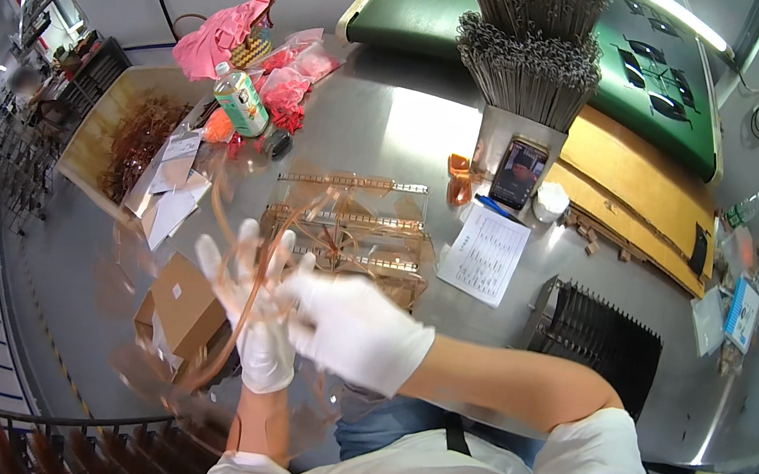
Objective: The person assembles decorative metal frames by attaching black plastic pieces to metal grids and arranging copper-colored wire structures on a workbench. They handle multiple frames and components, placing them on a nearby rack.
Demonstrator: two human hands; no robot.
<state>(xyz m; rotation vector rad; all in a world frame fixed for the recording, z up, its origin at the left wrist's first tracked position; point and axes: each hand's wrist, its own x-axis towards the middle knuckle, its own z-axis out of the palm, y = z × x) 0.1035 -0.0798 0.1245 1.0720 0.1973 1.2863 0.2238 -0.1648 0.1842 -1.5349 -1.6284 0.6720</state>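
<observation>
My white-gloved left hand (256, 317) is raised over the near left edge of the table, its fingers spread upward. A long, curved strip of brown translucent plastic (243, 330) runs across its palm; motion blurs the strip's ends and the clear brown parts around it. My right hand (361, 327), gloved too, reaches across from the right close against the left palm. Its fingers are smeared, so their grip on the strip cannot be made out. Just beyond both hands lies a toothed metal rack (347, 219) with brown translucent pieces in it.
Left are a bin of brown scrap (144, 130), a cardboard box (184, 309) and a drink bottle (241, 101). Beyond the rack stand a phone (520, 172), a written sheet (485, 256) and bundled metal rods (531, 71). A black slotted rack (597, 341) sits right, a green conveyor (420, 6) behind.
</observation>
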